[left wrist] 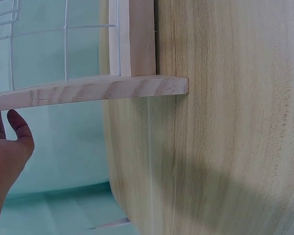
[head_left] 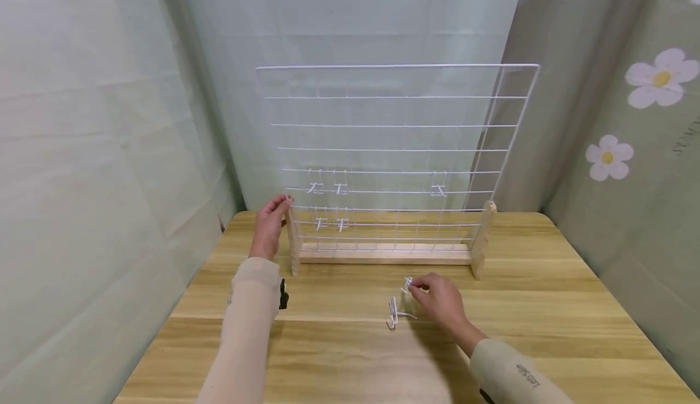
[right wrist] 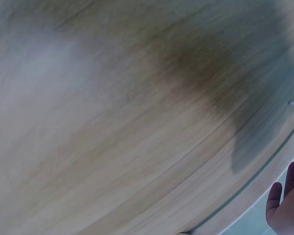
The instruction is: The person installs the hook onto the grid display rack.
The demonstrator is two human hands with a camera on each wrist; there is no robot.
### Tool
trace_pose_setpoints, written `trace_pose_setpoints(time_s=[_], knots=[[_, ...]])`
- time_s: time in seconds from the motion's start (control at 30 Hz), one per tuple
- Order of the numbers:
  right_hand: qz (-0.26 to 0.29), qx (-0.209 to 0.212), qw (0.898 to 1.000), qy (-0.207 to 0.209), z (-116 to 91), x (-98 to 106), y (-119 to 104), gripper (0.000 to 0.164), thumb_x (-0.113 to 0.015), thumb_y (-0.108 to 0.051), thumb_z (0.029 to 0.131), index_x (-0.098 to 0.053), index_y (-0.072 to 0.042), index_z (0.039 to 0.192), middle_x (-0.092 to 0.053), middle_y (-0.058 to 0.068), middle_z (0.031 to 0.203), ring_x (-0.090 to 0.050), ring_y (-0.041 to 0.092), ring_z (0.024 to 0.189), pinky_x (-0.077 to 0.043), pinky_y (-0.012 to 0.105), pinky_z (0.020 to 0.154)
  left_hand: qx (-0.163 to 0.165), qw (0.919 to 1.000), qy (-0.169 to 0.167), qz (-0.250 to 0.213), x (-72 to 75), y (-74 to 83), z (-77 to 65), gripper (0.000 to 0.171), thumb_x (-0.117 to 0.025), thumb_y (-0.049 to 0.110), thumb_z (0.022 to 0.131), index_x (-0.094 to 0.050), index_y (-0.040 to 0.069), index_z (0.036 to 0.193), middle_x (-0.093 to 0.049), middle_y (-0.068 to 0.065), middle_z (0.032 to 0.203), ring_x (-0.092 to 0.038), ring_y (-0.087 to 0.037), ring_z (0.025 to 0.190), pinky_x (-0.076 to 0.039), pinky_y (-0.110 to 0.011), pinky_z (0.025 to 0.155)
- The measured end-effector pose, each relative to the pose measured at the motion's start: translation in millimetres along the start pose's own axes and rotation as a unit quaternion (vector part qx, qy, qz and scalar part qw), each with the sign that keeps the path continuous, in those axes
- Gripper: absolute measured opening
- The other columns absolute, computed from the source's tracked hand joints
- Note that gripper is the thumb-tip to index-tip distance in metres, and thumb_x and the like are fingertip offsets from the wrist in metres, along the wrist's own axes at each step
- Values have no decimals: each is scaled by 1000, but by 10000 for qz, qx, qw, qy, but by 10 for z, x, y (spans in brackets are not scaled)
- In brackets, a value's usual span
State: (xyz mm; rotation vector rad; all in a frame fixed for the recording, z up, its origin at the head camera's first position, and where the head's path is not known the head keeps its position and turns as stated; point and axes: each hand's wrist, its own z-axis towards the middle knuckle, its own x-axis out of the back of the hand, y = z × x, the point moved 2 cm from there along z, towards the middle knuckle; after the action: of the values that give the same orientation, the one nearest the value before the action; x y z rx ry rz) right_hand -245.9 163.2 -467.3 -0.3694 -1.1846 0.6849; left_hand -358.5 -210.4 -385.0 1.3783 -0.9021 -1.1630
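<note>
A white wire grid rack [head_left: 383, 149] stands upright in wooden side posts. My left hand [head_left: 269, 225] holds the top of the left post [head_left: 295, 240], thumb and fingers at its upper end; in the left wrist view the fingers reach up to that post [left wrist: 112, 89]. Over the table in front of the rack, my right hand [head_left: 440, 297] pinches a small white wire hook [head_left: 407, 284] between thumb and fingertips. Just below it another white wire hook [head_left: 393, 314] lies on the wood. The right wrist view shows only part of the right hand [right wrist: 287, 208] at its edge.
Several white hooks hang on the grid, two on the upper left [head_left: 341, 189], two lower left [head_left: 342, 224] and one on the right [head_left: 439, 190]. A wooden crossbar [head_left: 383, 258] joins the posts. Pale green curtains surround the wooden table [head_left: 547, 319].
</note>
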Motion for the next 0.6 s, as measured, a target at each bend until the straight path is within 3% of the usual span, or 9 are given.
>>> trace_pose_setpoints(time_s=[0.17, 0.3, 0.6], knots=[[-75, -346, 9993, 153, 44, 20, 34, 4, -76, -19, 87, -78, -16, 88, -73, -3, 86, -66, 15, 79, -51, 38, 67, 99, 9999, -64, 7, -31, 138, -88, 30, -61, 22, 100, -59, 6, 125, -58, -6, 130, -48, -19, 119, -35, -42, 110], [-151, -575, 9973, 425, 73, 65, 67, 7, -74, -20, 88, -78, -14, 90, -74, -2, 85, -67, 18, 77, -50, 39, 67, 73, 9998, -130, 120, -61, 235, -187, 34, -59, 20, 101, -56, 1, 130, -57, -8, 132, -48, -20, 121, -35, -43, 110], [-146, -1092, 9862, 1233, 174, 381, 168, 17, -68, -20, 91, -77, -6, 94, -73, 8, 85, -67, 29, 78, -48, 46, 65, 60, 9999, -98, 101, -47, 171, -118, 41, -59, 23, 101, -54, -1, 134, -55, -9, 136, -46, -22, 124, -35, -43, 110]])
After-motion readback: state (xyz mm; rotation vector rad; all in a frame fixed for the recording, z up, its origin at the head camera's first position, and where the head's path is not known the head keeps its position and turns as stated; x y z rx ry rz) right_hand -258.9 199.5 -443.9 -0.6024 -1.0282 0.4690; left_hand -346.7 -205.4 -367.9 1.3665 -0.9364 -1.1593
